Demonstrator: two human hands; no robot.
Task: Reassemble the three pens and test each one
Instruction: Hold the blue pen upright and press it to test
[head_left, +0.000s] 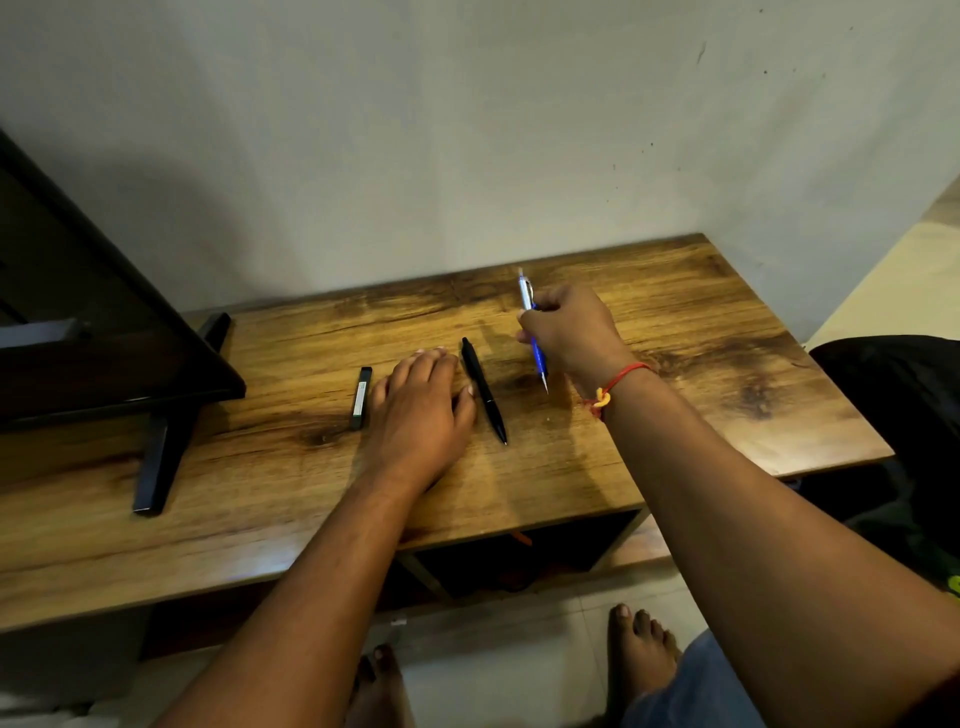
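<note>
Right of centre in the frame, my right hand (571, 332) grasps the blue pen (538, 358) round its middle, tip angled down toward the table (701, 322). I judge this is so I can try its point. My left hand (421, 410) lies flat and relaxed at centre, holding nothing, probably just bracing me. It sits between the black pen (484, 392) on its right and a short dark piece (361, 397) on its left. That piece carries a pale label, too small to read.

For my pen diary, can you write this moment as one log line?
right hand: holds blue pen, tip down | left hand: flat on table | black pen: lying beside left hand
</note>
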